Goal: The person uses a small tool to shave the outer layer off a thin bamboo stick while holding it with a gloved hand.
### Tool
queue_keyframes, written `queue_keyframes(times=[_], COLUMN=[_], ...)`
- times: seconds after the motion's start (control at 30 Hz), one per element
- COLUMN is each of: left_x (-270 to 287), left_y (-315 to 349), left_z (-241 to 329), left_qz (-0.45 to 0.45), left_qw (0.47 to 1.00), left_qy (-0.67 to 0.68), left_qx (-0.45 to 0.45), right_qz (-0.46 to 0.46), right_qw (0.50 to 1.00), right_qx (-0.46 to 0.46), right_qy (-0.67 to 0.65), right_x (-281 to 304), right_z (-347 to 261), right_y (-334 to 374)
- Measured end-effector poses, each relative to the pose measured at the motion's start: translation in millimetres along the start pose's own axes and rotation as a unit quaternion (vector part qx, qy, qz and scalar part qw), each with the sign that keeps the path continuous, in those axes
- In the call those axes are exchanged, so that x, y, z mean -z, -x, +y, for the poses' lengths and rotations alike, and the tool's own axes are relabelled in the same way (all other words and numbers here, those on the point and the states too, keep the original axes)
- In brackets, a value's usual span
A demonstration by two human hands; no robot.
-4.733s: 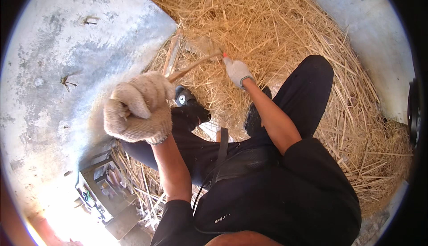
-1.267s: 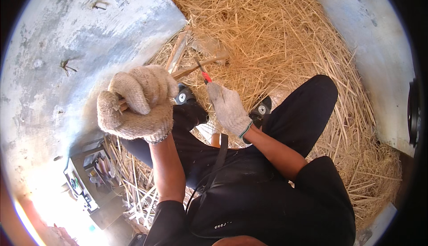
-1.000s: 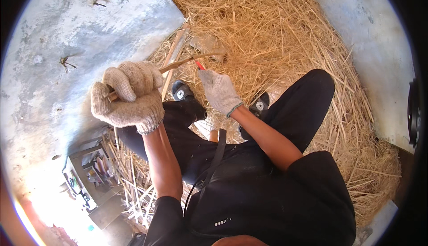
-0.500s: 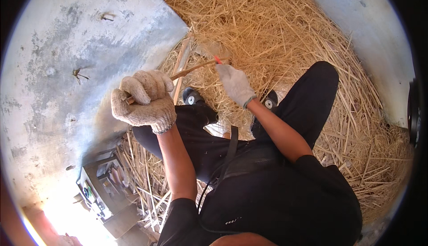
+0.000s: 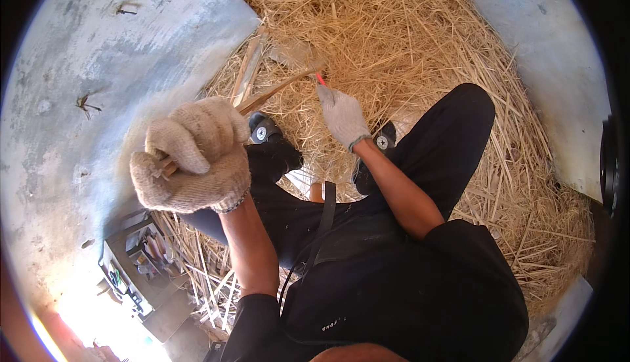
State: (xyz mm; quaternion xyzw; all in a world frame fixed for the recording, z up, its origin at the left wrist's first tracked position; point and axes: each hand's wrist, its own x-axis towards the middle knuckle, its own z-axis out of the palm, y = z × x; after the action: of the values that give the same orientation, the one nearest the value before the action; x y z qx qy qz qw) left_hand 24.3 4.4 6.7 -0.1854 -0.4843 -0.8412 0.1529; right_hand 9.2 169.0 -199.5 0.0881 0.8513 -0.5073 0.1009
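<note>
Over a deep litter of straw-coloured shavings (image 5: 407, 40), the gloved left hand (image 5: 197, 155) is clenched around a narrow wooden strip (image 5: 282, 87), which slants out ahead and rightward. The right hand (image 5: 344, 118), also gloved, grasps a red-handled knife (image 5: 320, 79) at the strip's far end; blade contact is too small to tell. Leftward stands a patchy whitewashed wall (image 5: 85, 60).

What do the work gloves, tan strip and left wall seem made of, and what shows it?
Work gloves: matt knitted yarn, probably cotton; ridged stitches show. Tan strip: bamboo or wood, apparently unvarnished; lengthwise streaks suggest grain. Left wall: probably painted plaster or concrete, worn; its bluish-white coat is patchy.
</note>
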Motion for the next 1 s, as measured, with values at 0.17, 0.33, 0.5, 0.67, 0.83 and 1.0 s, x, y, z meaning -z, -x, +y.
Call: queue_keyframes(times=[0.17, 0.33, 0.5, 0.67, 0.83, 1.0], left_x=[12.0, -0.9, -6.3, 28.0, 24.3, 28.9], left_y=[-3.0, -0.2, -1.5, -0.6, 10.0, 15.5], left_z=[1.5, -4.2, -3.3, 11.1, 7.2, 8.3], left_qz=[-0.022, -0.060, -0.160, -0.131, -0.093, -0.086], left_qw=[0.999, 0.998, 0.986, 0.991, 0.995, 0.996], left_qy=[0.028, 0.024, 0.022, -0.016, -0.033, -0.026], left_qx=[0.011, 0.013, 0.037, 0.021, -0.003, -0.013], right_qz=[-0.038, -0.024, 0.017, -0.094, -0.102, -0.066], right_qw=[0.987, 0.999, 0.999, 0.982, 0.978, 0.977], right_qx=[0.078, -0.037, -0.030, 0.065, 0.135, 0.195], right_qy=[-0.134, 0.027, 0.002, -0.150, -0.123, -0.063], right_x=[-0.1, -22.6, -26.2, 31.3, 23.9, 4.1], right_z=[-37.9, 48.6, 45.3, -64.9, -77.2, -62.4], right_y=[40.5, -11.5, -10.1, 72.5, 91.8, 81.2])
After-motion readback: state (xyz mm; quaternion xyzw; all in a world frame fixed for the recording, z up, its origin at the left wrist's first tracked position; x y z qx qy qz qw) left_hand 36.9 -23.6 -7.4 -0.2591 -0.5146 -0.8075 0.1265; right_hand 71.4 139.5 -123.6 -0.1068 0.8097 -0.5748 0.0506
